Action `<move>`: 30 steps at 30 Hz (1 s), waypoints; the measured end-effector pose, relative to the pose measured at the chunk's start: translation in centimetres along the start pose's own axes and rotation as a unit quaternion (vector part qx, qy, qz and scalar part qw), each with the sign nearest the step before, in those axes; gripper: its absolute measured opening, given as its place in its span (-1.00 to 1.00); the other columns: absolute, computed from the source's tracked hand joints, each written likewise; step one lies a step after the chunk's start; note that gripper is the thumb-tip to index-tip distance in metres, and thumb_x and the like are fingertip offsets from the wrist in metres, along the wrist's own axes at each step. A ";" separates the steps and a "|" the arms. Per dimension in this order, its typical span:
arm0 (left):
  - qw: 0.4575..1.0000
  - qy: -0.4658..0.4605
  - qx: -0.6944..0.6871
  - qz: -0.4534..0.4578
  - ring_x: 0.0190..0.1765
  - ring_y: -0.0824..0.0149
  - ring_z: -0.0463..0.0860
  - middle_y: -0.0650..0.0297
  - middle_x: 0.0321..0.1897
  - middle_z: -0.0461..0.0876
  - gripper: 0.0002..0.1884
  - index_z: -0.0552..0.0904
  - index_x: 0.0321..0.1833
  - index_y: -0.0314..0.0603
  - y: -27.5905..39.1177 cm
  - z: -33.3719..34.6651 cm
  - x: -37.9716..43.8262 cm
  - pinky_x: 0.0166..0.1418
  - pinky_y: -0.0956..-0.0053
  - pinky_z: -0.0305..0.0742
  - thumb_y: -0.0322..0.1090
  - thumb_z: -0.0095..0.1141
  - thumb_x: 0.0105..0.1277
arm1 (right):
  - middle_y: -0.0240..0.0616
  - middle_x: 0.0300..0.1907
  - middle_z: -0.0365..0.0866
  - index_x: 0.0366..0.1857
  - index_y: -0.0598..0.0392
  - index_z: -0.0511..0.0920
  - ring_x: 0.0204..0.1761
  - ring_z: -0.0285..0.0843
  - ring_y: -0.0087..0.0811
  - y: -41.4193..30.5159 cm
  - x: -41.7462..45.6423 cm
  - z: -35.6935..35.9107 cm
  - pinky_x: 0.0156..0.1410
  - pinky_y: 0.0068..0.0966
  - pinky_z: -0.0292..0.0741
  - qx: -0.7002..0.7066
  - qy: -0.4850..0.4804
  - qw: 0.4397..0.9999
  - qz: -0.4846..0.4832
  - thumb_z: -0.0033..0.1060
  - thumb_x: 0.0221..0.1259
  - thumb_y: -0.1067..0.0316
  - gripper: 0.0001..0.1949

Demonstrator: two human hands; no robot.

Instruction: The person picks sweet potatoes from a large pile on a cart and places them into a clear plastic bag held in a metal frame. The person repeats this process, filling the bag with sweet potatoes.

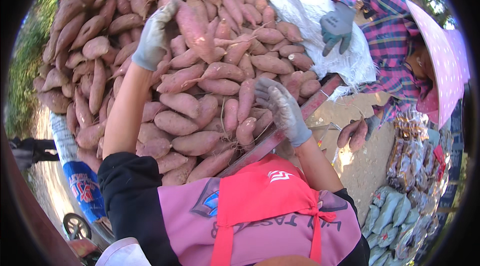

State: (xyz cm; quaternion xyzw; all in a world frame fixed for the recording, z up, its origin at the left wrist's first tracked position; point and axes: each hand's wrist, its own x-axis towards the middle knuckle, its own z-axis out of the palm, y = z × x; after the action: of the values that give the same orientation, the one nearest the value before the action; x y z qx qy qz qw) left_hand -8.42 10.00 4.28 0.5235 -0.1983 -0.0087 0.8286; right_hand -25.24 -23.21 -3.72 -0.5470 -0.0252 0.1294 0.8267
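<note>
A wide pile of reddish sweet potatoes (pixel 180 123) lies before me, many with thin roots and soil on the skin. My left hand (pixel 154 37), in a pale grey work glove, grips a large sweet potato (pixel 193 29) above the far part of the pile. Its thumb and fingertips are partly hidden against that root. On the other side, my right hand (pixel 282 110) wears a soiled grey glove and holds nothing. Its fingers are slightly curved and apart from the thumb, over the pile's near right edge beside a red rail (pixel 258 149).
A white woven sheet (pixel 300 7) covers the pile's right side. A co-worker in a plaid shirt has one gloved hand (pixel 337 27) over it and two sweet potatoes (pixel 352 134) in the other. Filled bags (pixel 390 209) lie on the right; a wheel (pixel 77 225) stands lower left.
</note>
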 end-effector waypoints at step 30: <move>0.961 0.067 -0.077 -0.255 0.18 0.19 0.68 0.16 0.18 0.66 -0.55 0.52 0.41 -0.15 -5.1 7.7 -9.8 0.27 0.17 0.60 -0.02 -0.04 0.68 | -0.08 0.56 0.32 0.64 0.15 0.21 0.52 0.31 -0.31 -0.7 -0.8 -1.7 0.57 -0.33 0.32 -0.214 -0.056 0.973 -0.064 0.42 0.36 -0.19 -0.07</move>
State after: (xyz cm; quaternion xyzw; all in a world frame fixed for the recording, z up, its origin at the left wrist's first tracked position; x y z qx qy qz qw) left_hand -19.04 3.26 -0.40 0.4907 -0.0006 -0.2001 0.8480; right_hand -25.60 -25.17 -3.69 -0.7004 -0.1334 0.0979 0.6943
